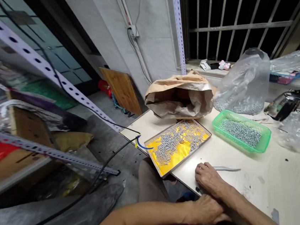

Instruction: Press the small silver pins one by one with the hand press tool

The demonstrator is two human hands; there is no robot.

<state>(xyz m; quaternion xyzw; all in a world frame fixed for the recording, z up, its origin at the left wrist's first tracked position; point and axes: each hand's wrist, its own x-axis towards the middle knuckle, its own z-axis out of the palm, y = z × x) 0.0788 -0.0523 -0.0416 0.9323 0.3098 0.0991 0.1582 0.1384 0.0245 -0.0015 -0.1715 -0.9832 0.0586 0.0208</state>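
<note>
My right hand (209,176) rests at the table's near edge with its fingers curled. A small dark thing (198,189) shows just below those fingers; I cannot make out what it is or whether the hand grips it. Beside the knuckles lies a thin grey curved strip (227,168). My left hand (205,209) is just below the right wrist, against the table edge, its fingers partly hidden. Left of the hands, a shallow tray (177,169) lined with yellow holds many small metal pins or screws (166,146). It sticks out over the edge.
A green plastic basket (263,144) holds more small metal pieces. Behind stand an open brown paper bag (179,97), a clear plastic bag (245,83) and a metal kettle (283,103). A black cable (107,163) and perforated shelf frame (59,81) are at left.
</note>
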